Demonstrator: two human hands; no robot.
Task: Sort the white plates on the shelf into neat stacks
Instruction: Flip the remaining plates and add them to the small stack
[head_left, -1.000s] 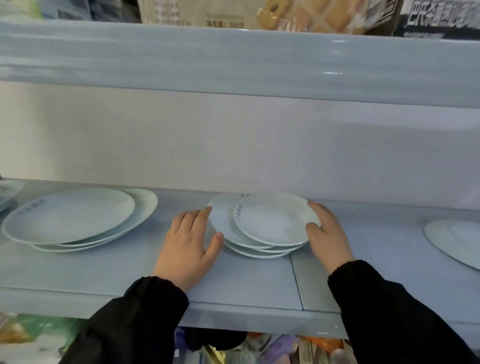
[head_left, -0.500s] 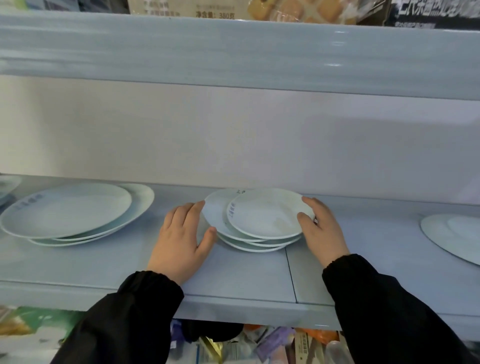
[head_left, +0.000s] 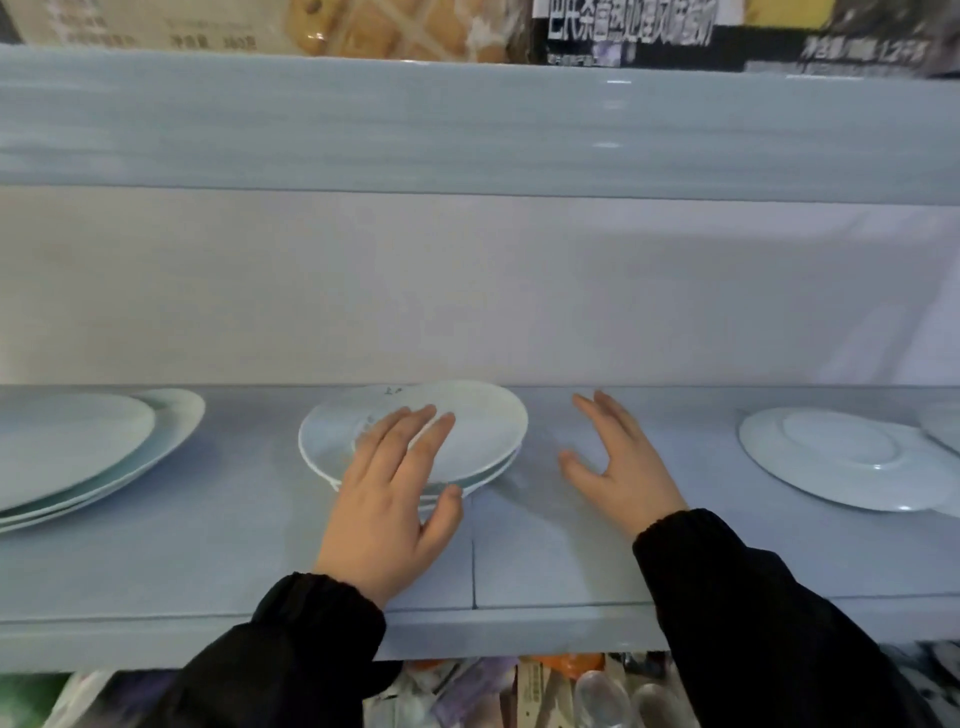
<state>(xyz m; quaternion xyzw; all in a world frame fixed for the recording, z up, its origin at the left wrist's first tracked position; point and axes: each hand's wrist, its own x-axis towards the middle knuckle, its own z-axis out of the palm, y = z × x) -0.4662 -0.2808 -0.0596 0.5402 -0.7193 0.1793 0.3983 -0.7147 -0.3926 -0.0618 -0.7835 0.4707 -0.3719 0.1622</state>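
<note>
Atop plate stack (head_left: 467, 441), left hand (head_left: 387, 499) flat.

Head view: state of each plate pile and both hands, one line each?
middle plate stack: uneven, top plate offset right
left plate stack: fanned, not aligned
right plates: overlapping, partly cut off by the frame
left hand: open, fingers resting on the middle stack
right hand: open, off the plates

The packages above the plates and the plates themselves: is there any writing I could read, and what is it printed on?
Bread package: grey print, maybe "380" in it; too blurred to be sure.
Black package: a row of large white Chinese characters, too blurred to quote.
Its right part: small white print, perhaps "12"; unclear.
Middle stack of plates: a small dark mark on the back rim, unreadable.
</note>
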